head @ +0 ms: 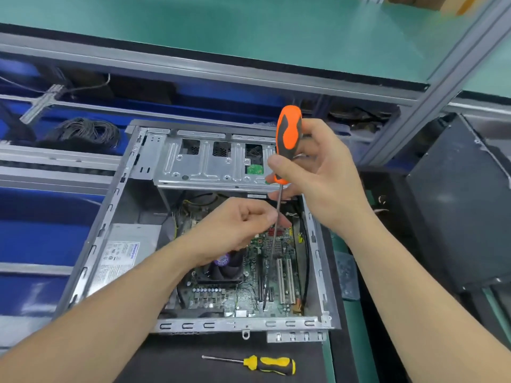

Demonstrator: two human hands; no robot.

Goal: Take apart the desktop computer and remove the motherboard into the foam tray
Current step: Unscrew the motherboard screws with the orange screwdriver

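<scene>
The open desktop case (pixel 91 244) lies on its side on the bench. Inside it sits the green motherboard (pixel 249 294) with a purple-hubbed cooler fan (pixel 225 268) and white card slots. My right hand (pixel 320 172) grips the handle of an orange-and-black screwdriver (pixel 289 131), held upright with its long shaft running down into the case toward the board. My left hand (pixel 235 228) pinches that shaft about halfway down, above the fan. The tip's exact contact point is hard to make out. No foam tray is in view.
A yellow-and-black screwdriver (pixel 269 364) lies on the black mat in front of the case. The silver power supply (pixel 124 252) fills the case's left side, the drive cage (pixel 210 161) its far end. A dark panel (pixel 459 211) leans at right; cable coils (pixel 83 131) lie behind.
</scene>
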